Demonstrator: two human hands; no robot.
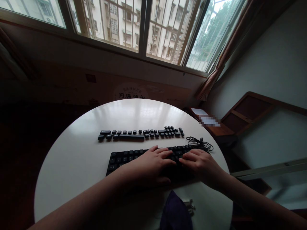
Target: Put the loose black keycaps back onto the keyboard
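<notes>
A black keyboard (117,159) lies on the white round table (69,166), partly covered by my hands and forearms. My left hand (154,163) rests palm down across its middle, fingers spread over the keys. On the right part of the keyboard is my right hand (198,161), its fingers curled in and pressed together at the keys. Whatever those fingertips may hold is hidden. Beyond the keyboard, loose black keycaps (129,132) are laid out in rows, among them a long space bar keycap (131,137).
A thin black cable (198,142) is coiled at the keyboard's far right corner. Near my body sit a dark purple pointed cloth-like thing (176,210) and a small metallic object (190,206). Right of the table stands a wooden chair (227,127) with papers (208,121) on it.
</notes>
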